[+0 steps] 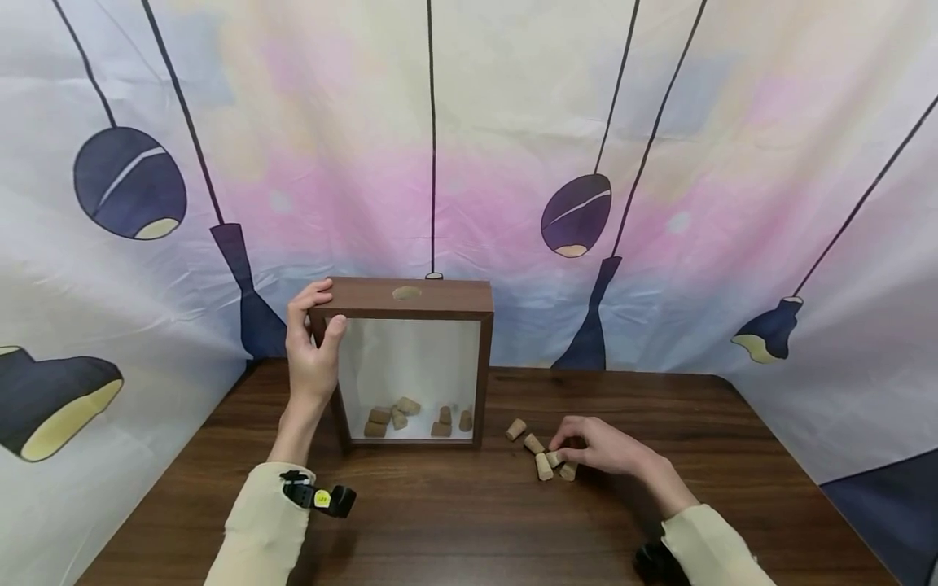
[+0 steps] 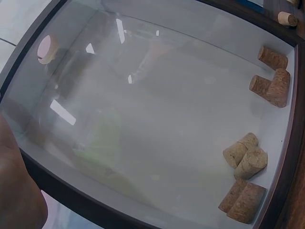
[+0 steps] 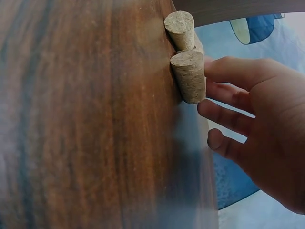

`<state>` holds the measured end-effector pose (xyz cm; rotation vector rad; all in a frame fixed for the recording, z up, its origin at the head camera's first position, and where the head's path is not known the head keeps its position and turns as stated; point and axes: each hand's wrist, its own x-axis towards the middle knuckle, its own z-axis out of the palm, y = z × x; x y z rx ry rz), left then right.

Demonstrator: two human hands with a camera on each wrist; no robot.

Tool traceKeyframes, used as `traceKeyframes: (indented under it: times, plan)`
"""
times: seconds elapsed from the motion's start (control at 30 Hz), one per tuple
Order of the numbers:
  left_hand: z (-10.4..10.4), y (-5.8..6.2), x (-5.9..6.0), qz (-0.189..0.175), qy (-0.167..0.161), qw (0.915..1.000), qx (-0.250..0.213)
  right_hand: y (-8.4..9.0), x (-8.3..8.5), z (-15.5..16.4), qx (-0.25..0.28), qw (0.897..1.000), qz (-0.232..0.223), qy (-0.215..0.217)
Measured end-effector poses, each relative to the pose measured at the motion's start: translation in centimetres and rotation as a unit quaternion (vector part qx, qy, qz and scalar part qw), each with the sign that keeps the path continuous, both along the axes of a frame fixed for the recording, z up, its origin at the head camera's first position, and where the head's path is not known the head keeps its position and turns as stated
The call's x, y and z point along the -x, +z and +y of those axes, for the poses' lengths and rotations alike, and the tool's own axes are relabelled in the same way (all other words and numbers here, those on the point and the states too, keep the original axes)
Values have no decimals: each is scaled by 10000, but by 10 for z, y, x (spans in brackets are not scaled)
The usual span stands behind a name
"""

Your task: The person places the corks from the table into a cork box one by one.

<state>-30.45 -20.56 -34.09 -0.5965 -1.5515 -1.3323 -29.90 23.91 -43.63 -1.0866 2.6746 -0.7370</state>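
My left hand (image 1: 313, 358) grips the upper left corner of a brown wooden display box (image 1: 487, 374), thumb over its front edge and fingers on the top. The box stands upright, with a clear front and a round hole (image 1: 406, 293) in its top. Several corks (image 2: 251, 162) lie along its bottom inside. To the right of the box, my right hand (image 1: 604, 446) pinches a cork (image 1: 554, 459) among a small group on the table. In the right wrist view two corks (image 3: 189, 76) partly hide the fingertips.
The dark wood table (image 1: 440, 521) runs back to a printed cloth (image 1: 498, 163) hanging behind it. A loose cork (image 1: 516, 430) lies just right of the box, at the far end of the group. A black strap device (image 1: 322, 496) sits on the left wrist.
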Motion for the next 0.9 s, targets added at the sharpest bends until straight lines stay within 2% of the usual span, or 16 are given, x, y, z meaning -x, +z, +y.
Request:
traceKeyframes:
  times: [0.1,0.33,0.5,0.6,0.9]
  plan:
    - [4,5,-7,-47,19,10000,-29,-2,0,1,38,9999,122,-4]
    - [3,2,-4,-42,26,10000,-69,3,1,2,221,9989,401,-46]
    - [12,15,-22,-27,-52,10000,-53,8,2,4,402,9972,636,-49]
    - [14,20,-27,-26,-43,10000,-23,14,2,4,534,9949,853,-49]
    - [16,20,-26,3,-95,9999,-53,37,3,2,771,9893,1234,70]
